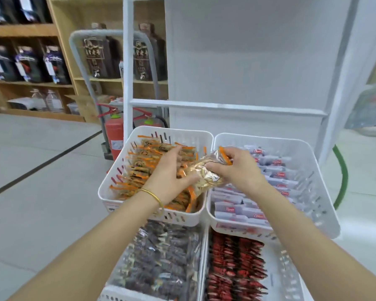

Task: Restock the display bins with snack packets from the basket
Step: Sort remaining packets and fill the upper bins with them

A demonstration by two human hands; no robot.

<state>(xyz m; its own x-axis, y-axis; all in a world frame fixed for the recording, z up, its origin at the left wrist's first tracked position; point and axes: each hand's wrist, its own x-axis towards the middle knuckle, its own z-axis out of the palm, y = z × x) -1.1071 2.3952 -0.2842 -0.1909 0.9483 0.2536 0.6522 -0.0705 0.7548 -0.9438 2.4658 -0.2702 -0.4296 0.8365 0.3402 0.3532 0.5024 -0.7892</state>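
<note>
Two white display bins stand side by side on the upper tier. The left bin holds rows of orange-edged snack packets. My right hand grips a clear orange-edged snack packet over the seam between the two bins. My left hand reaches over the left bin, its fingers spread among the packets and its thumb against the held packet. A gold bangle sits on my left wrist. The basket named in the task is not in view.
The right upper bin holds white packets with red logos. Below, a lower left bin has dark packets and a lower right bin red ones. A white rack frame rises behind. Fire extinguishers, a trolley handle and wooden shelves stand at left.
</note>
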